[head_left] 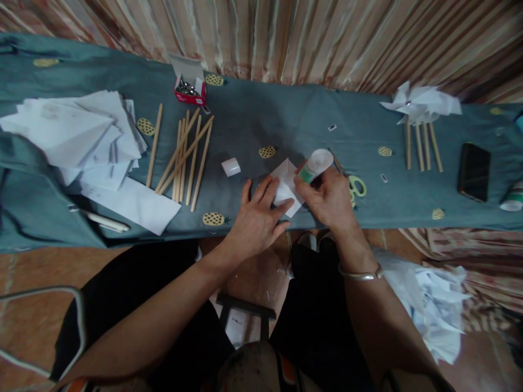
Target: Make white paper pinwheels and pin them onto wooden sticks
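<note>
My left hand lies flat with fingers spread, pressing down the left side of a small folded white paper on the grey-blue cloth. My right hand is closed around a glue stick with a white base and green label, tilted with its tip down on the paper. A white cap lies on the cloth just left of the paper. Scissors with yellow-green handles lie partly hidden behind my right hand.
Several wooden sticks lie to the left, beside a pile of white paper sheets and a pen. A red box of pins is at the back. Finished paper pinwheels, a phone and another glue tube lie right.
</note>
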### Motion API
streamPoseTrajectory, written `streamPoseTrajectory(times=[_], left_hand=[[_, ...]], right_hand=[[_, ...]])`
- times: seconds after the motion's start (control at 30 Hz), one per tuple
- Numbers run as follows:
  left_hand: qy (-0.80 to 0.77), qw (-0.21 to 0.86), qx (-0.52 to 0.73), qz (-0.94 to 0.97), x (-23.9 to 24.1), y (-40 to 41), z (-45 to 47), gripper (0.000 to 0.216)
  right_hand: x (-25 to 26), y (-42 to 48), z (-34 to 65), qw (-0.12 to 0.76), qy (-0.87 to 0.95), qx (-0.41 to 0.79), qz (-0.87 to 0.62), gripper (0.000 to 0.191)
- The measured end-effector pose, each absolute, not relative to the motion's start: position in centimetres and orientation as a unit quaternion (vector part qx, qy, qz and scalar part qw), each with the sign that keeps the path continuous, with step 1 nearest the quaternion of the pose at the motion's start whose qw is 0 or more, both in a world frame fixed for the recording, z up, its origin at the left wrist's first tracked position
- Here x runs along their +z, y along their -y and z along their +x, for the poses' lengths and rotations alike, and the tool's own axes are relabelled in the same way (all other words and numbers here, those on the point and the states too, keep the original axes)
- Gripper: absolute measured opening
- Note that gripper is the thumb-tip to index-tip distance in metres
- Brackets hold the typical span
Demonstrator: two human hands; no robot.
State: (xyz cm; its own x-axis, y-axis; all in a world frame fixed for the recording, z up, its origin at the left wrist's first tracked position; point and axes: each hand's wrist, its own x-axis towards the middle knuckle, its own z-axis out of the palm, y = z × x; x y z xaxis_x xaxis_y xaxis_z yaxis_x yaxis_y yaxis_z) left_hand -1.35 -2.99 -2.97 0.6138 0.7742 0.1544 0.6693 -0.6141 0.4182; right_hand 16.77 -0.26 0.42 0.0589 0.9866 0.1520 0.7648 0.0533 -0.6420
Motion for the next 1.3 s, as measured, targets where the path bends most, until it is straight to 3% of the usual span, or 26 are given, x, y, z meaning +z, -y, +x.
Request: streamPoseTrajectory(times=[0.23, 0.5, 0.77, 0.9, 1.0, 1.07, 1.17, 1.3], left_hand=[[-0.405, 0.163, 0.159, 0.886, -2.8, 2.9, -1.5, 0.045], [-0.392, 0.160, 0.266, 0.866, -1.1, 2.0, -3.6, 0.035], [-0.511, 0.146, 0.337, 0.777, 1.1, -1.6, -8.4, 0.017], [-0.532, 0.123, 0.326, 0.772, 0.3, -2.5, -9.3, 0.023], [-0.538, 0.106, 0.274, 0.790, -1.1, -2.9, -9.3, 0.041], [-0.546, 0.105, 0.236, 0.797, -1.7, -3.1, -9.1, 0.040], [-0.551, 0.134, 0.235, 0.789, -1.8, -3.0, -8.7, 0.030], [-0.509, 0.254, 0.332, 0.753, -1.2, -1.9, -7.5, 0.033]], right_hand=[[-0.3, -1.4, 19.4, 0.500, 0.527, 0.219, -0.651, 0.021], [0.1, -1.5, 18.9, 0.596, 0.365, 0.396, -0.596, 0.024], [0.0, -0.9, 18.4, 0.590, 0.335, 0.494, -0.544, 0.021], [0.0, -0.7, 17.2, 0.598, 0.294, 0.542, -0.512, 0.023], [0.2, -0.5, 16.1, 0.593, 0.269, 0.583, -0.486, 0.027], [0.4, -0.3, 15.5, 0.580, 0.263, 0.604, -0.479, 0.030], [0.6, 0.0, 15.0, 0.570, 0.265, 0.614, -0.477, 0.031], [0.6, 0.4, 14.7, 0.571, 0.260, 0.624, -0.466, 0.028]])
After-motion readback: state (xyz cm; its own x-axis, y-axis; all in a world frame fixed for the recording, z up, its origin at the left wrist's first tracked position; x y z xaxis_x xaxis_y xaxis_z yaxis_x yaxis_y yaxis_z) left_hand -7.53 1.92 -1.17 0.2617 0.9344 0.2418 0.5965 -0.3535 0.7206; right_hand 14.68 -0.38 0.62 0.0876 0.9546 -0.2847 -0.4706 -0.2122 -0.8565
